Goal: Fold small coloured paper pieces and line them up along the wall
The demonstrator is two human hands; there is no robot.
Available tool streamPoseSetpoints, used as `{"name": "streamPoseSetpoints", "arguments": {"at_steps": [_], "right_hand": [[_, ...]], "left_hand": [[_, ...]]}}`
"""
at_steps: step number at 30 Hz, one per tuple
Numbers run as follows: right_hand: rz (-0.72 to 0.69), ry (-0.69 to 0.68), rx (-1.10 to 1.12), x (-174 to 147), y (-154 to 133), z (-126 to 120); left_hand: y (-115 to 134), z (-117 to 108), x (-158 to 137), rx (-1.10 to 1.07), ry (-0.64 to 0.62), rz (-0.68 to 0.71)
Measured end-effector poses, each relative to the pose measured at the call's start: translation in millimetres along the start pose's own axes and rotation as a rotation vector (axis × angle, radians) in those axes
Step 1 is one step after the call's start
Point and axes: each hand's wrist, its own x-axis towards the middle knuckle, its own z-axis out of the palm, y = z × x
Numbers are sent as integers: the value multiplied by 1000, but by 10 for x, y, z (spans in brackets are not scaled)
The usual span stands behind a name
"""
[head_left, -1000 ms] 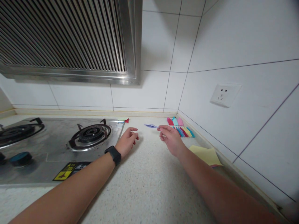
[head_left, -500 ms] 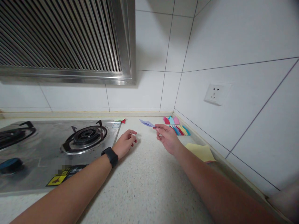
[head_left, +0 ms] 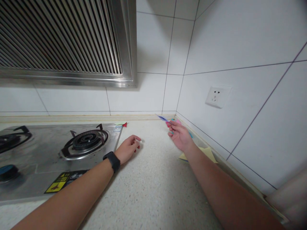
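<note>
Centre right of frame, just above the counter's far corner: folded purple-blue paper piece [head_left: 163, 118], small and pointed, held in the air by the right hand [head_left: 179, 138]. Thumb and forefinger pinch its near end, other fingers loosely curled below; pointed tip aims to upper left, toward the back wall. Paper is clear of the counter, not touching anything but the fingers.

Behind and partly hidden by the right hand: row of coloured folded papers [head_left: 178, 121] against the side wall, only pink, red and a bit of teal showing; exact count cannot be told. Just lower right of the wrist: yellow paper sheets [head_left: 208, 154] flat on the counter, a darker edge peeking under them.

Left of centre: left hand [head_left: 127, 149] resting on the speckled countertop [head_left: 153, 188], fingers curled in together, loosely closed, tips touching the surface; holds nothing that I can make out. Black watch [head_left: 111, 161] on the left wrist. Hands are well apart.

Left part of frame: steel gas stove [head_left: 48, 159] set in the counter, burner [head_left: 84, 141] near the left hand, a blue knob [head_left: 7, 171] at the far left edge, a yellow warning sticker [head_left: 54, 186] on its front. Small red and green paper bits [head_left: 122, 124] lie just behind the stove's right corner. Upper left: range hood [head_left: 64, 41] with slatted grille. Right wall: white socket [head_left: 217, 96] on white tiles.
</note>
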Motion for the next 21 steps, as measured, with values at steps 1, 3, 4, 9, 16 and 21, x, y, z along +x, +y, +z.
{"name": "streamPoseSetpoints", "arguments": {"at_steps": [1,3,4,9,16,21], "right_hand": [[-9,1,-22,0,-13,-4],[-30,6,-88,3,-36,-1],[-47,14,-130,8,-46,1],[-211,167,-432,64,-103,-39],[-407,83,-1420,55,-182,-214],[-252,-163,-1992,-59,-44,-153]], "left_hand": [[-2,1,0,-1,0,4],[-6,2,1,3,-7,10],[-10,2,2,7,-12,12],[-52,-2,15,31,-30,33],[-81,1,27,54,-46,37],[-86,-1,23,56,-70,33]]}}
